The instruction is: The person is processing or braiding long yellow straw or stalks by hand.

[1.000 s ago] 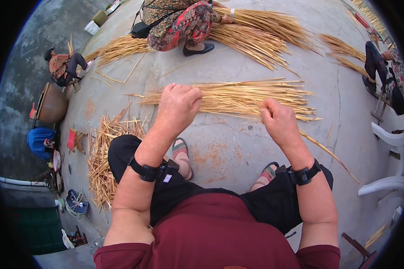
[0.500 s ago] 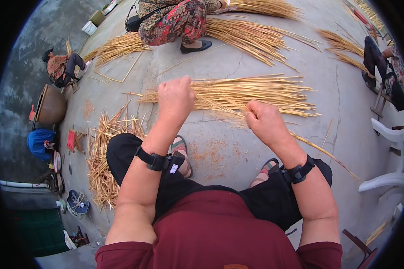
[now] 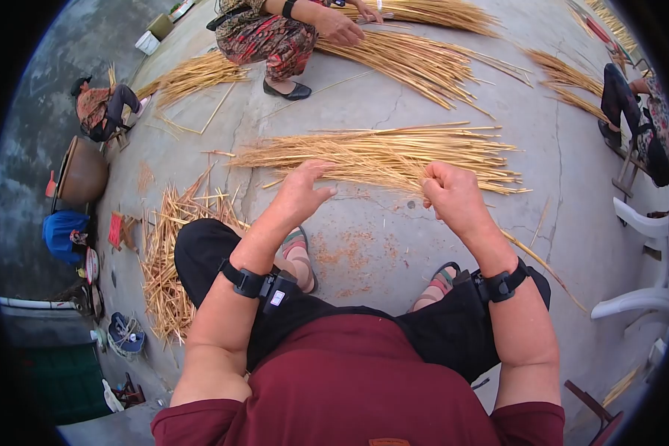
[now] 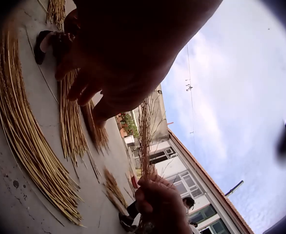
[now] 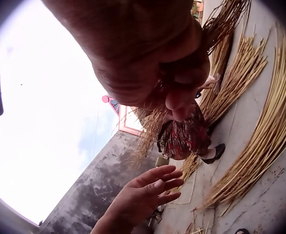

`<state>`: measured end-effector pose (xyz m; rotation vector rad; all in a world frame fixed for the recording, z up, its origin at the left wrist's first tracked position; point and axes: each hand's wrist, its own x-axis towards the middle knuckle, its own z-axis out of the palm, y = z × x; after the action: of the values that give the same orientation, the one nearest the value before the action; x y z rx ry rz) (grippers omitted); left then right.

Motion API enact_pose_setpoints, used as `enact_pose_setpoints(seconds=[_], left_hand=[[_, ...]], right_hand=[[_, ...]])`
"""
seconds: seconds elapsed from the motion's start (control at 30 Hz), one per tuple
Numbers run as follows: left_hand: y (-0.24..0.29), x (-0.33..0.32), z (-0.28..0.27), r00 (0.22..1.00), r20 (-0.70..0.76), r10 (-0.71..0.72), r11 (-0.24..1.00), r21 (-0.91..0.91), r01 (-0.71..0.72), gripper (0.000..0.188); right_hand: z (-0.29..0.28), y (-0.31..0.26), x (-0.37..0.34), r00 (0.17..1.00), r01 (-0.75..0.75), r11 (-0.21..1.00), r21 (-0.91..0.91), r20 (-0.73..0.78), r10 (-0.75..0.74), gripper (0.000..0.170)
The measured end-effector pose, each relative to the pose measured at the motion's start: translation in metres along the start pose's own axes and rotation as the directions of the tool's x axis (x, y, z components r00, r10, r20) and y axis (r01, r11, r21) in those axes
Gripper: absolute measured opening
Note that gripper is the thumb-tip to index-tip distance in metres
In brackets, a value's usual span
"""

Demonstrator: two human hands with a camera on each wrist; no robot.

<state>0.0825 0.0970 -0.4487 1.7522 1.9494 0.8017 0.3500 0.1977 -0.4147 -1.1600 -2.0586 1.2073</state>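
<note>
My right hand (image 3: 455, 195) pinches a small bunch of dry stalks with fine wispy heads, held up in front of my knees. In the left wrist view those wispy stalks (image 4: 145, 139) rise above the curled fingers, and the right wrist view shows the wisps (image 5: 150, 134) sticking out beside the fingertips. Apart from it, my left hand (image 3: 302, 192) is empty, fingers loosely extended and thumb spread. Beyond both hands a long bundle of straw-coloured stalks (image 3: 424, 149) lies on the concrete, feathery heads at the left, cut ends at the right.
A heap of short straw scraps (image 3: 167, 260) lies beside my left knee. One loose stalk (image 3: 539, 256) is on the floor at the right. Farther off, a crouching person (image 3: 275, 44) is at more bundles (image 3: 416, 67). White plastic chairs (image 3: 639, 301) stand at the right edge.
My left hand has gone from curled to open and come down closer to me. The right hand moved left, then back right. The crouching person shifted left, and their hands now show.
</note>
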Motion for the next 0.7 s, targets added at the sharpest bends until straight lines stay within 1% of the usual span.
enact_pose_setpoints(seconds=[0.03,0.07,0.13,0.17,0.23,0.33,0.37,0.43,0.47,0.53,0.57,0.63,0.67,0.7], left_hand=[[0.008,-0.001,0.007,0.97,0.173,-0.171,0.945,-0.248,0.211,0.043],[0.017,-0.002,0.012,0.952,0.247,-0.178,0.908,-0.331,0.256,0.043],[0.036,-0.002,0.021,0.905,0.392,-0.165,0.806,-0.476,0.353,0.044],[0.044,-0.002,0.025,0.907,0.396,-0.144,0.723,-0.583,0.37,0.045],[0.06,-0.003,0.033,0.912,0.397,-0.104,0.518,-0.761,0.39,0.046],[0.082,-0.004,0.041,0.929,0.369,-0.028,0.208,-0.907,0.366,0.04],[0.08,-0.003,0.047,0.936,0.351,-0.025,0.188,-0.918,0.349,0.037],[0.071,-0.001,0.06,0.949,0.315,-0.02,0.147,-0.938,0.315,0.03],[0.071,0.0,0.064,0.958,0.283,-0.054,0.16,-0.944,0.288,0.026],[0.073,0.003,0.07,0.97,0.211,-0.119,0.19,-0.954,0.231,0.019],[0.073,0.004,0.072,0.967,0.203,-0.157,0.204,-0.951,0.233,0.018],[0.072,0.005,0.075,0.955,0.185,-0.23,0.23,-0.943,0.238,0.016],[0.073,0.006,0.074,0.951,0.19,-0.243,0.231,-0.941,0.247,0.015],[0.074,0.006,0.074,0.947,0.195,-0.255,0.231,-0.939,0.256,0.014]], right_hand=[[0.001,0.0,0.001,1.0,0.004,1.0,-0.005,0.004,-0.004,0.014],[0.002,0.0,0.002,1.0,0.008,1.0,-0.01,0.009,-0.008,0.014],[0.004,-0.001,0.003,0.997,-0.047,0.997,0.068,0.064,0.043,0.014],[0.004,-0.002,0.004,0.993,-0.078,0.991,0.105,0.091,0.069,0.014],[0.003,-0.001,0.005,0.966,-0.17,0.968,0.185,0.228,0.126,0.014],[0.0,0.0,0.008,0.883,-0.31,0.914,0.261,0.436,0.175,0.017],[-0.001,0.0,0.008,0.845,-0.357,0.892,0.276,0.502,0.183,0.018],[0.001,0.005,0.008,0.849,-0.39,0.86,0.329,0.49,0.198,0.022],[0.003,0.008,0.009,0.85,-0.404,0.843,0.355,0.485,0.203,0.024],[0.008,0.015,0.01,0.903,-0.362,0.819,0.445,0.386,0.189,0.025],[0.009,0.018,0.011,0.925,-0.336,0.806,0.488,0.334,0.183,0.026],[0.01,0.019,0.01,0.98,-0.115,0.945,0.307,0.189,0.058,0.025],[0.01,0.02,0.01,0.992,-0.006,0.981,0.196,0.127,-0.02,0.025],[0.011,0.021,0.009,0.991,0.009,0.979,0.201,0.131,-0.036,0.024]])
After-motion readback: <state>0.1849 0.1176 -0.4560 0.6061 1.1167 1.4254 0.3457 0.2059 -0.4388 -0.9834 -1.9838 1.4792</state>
